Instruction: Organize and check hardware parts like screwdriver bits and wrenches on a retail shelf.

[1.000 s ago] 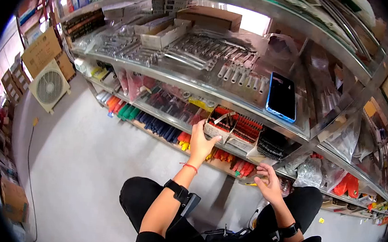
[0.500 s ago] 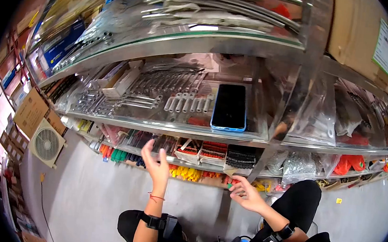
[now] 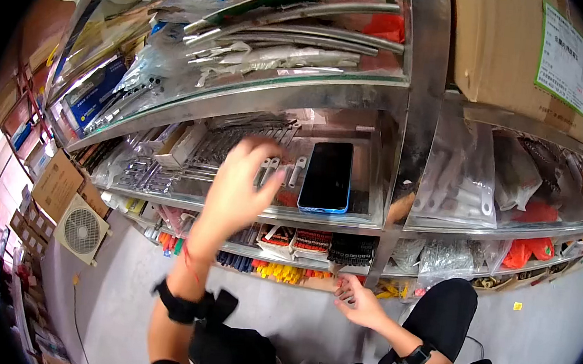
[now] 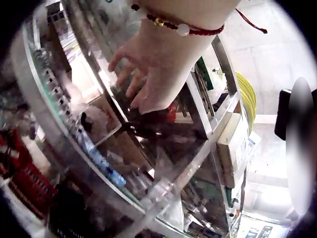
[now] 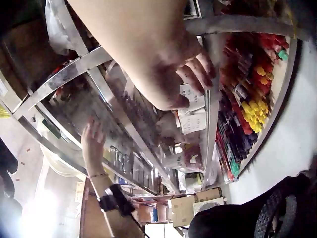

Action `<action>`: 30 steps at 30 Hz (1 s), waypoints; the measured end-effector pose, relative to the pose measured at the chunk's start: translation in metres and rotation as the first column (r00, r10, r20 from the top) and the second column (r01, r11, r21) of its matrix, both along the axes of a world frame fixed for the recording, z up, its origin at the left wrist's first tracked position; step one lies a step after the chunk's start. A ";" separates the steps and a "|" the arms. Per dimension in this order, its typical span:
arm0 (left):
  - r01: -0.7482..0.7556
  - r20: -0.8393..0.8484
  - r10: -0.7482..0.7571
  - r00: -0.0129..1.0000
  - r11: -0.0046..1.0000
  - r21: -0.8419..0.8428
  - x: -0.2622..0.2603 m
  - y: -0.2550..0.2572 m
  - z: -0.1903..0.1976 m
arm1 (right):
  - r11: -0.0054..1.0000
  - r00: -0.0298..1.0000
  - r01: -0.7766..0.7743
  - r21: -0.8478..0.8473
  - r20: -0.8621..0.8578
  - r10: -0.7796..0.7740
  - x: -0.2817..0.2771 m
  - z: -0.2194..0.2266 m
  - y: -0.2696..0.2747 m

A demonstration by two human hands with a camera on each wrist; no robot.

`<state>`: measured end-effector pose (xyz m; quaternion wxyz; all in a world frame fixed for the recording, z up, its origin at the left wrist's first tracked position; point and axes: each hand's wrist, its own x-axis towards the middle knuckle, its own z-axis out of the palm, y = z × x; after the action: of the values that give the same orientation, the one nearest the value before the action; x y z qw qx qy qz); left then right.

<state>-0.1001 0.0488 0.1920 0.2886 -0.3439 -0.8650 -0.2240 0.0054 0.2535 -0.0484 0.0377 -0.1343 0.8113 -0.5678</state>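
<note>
My left hand (image 3: 239,184) is raised in front of the middle shelf (image 3: 275,213), fingers loosely bent with nothing in them. Behind it, partly covered, lies a row of short silver tools with pale handles (image 3: 297,171). A blue-edged phone (image 3: 326,177) with a dark screen lies just right of them. In the left wrist view the same hand (image 4: 153,74) has its fingers spread apart. Lower down, my right hand (image 3: 362,305) hangs by the bottom shelf, fingers loosely curled and holding nothing. Close above it is a box of black packs (image 3: 353,250).
Wrenches (image 3: 239,143) and a small white box (image 3: 180,146) lie further left on the middle shelf. Curved metal tubes (image 3: 305,27) fill the shelf above. A metal post (image 3: 418,117) stands right of the phone, beside a large carton (image 3: 504,55). Yellow-handled tools (image 3: 280,272) lie at the bottom.
My left hand has left the small boxes on the lower shelf, swung left, then risen to the middle shelf. The right hand has shifted slightly left. The head view has turned right.
</note>
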 end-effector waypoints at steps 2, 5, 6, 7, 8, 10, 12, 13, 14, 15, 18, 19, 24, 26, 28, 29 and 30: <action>-0.023 0.108 0.046 0.993 0.978 -0.205 -0.033 0.002 0.021 | 0.999 0.999 0.024 0.028 -0.035 -0.023 0.001 -0.004 0.000; -0.241 0.216 0.466 0.858 0.737 -0.631 -0.062 0.029 0.061 | 0.996 0.999 0.034 0.079 -0.025 -0.032 -0.001 -0.002 0.000; -0.323 0.066 0.437 0.897 0.750 -0.577 -0.077 0.027 0.051 | 0.995 0.998 0.037 0.094 -0.045 -0.033 -0.002 0.000 0.000; -0.392 -0.090 0.406 0.910 0.765 -0.511 -0.082 0.029 0.046 | 0.993 0.997 0.042 0.109 -0.064 -0.035 -0.001 0.003 0.000; -0.445 -0.073 0.483 0.872 0.724 -0.528 -0.093 0.032 0.049 | 0.991 0.996 0.050 0.122 -0.079 -0.040 -0.001 0.004 0.000; -0.521 -0.034 0.620 0.784 0.628 -0.579 -0.095 0.054 0.064 | 0.988 0.997 0.052 0.148 -0.071 -0.042 0.000 0.011 0.002; -0.559 -0.028 0.684 0.729 0.571 -0.601 -0.101 0.061 0.065 | 0.990 0.995 0.050 0.130 -0.092 -0.038 -0.005 0.012 0.006; -0.565 -0.026 0.693 0.720 0.563 -0.603 -0.105 0.062 0.063 | 0.988 0.996 0.043 0.146 -0.084 -0.031 -0.006 0.012 0.008; -0.568 -0.030 0.696 0.717 0.559 -0.604 -0.109 0.062 0.060 | 0.986 0.997 0.039 0.162 -0.075 -0.027 -0.006 0.015 0.009; -0.568 -0.033 0.693 0.720 0.562 -0.601 -0.113 0.061 0.057 | 0.984 0.997 0.037 0.175 -0.068 -0.026 -0.007 0.019 0.011; -0.566 -0.041 0.686 0.727 0.565 -0.600 -0.124 0.055 0.047 | 0.981 0.986 0.032 0.189 -0.164 0.000 -0.012 0.006 0.014; -0.566 -0.044 0.685 0.728 0.563 -0.601 -0.126 0.054 0.045 | 0.985 0.983 0.029 0.171 -0.185 0.003 -0.015 0.000 0.015; -0.570 -0.058 0.697 0.715 0.532 -0.626 -0.134 0.049 0.033 | 0.933 0.972 -0.194 0.304 -0.067 0.224 -0.034 -0.013 0.028; -0.570 -0.064 0.702 0.709 0.517 -0.638 -0.134 0.048 0.027 | 0.934 0.967 -0.212 0.287 -0.075 0.242 -0.037 -0.028 0.022; -0.570 -0.063 0.706 0.705 0.512 -0.642 -0.135 0.049 0.020 | 0.880 0.949 -0.296 0.371 0.006 0.316 -0.041 -0.019 0.023; -0.574 -0.064 0.712 0.700 0.507 -0.643 -0.135 0.048 0.018 | 0.818 0.932 -0.350 0.457 0.082 0.353 -0.046 -0.031 0.019; -0.575 -0.063 0.716 0.696 0.502 -0.646 -0.135 0.047 0.016 | 0.814 0.927 -0.366 0.452 0.095 0.364 -0.046 -0.031 0.019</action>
<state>-0.2353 0.0956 0.2082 0.1269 -0.0421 -0.9775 0.1633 -0.0404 0.2727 -0.0789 0.1783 -0.2732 0.8817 -0.3408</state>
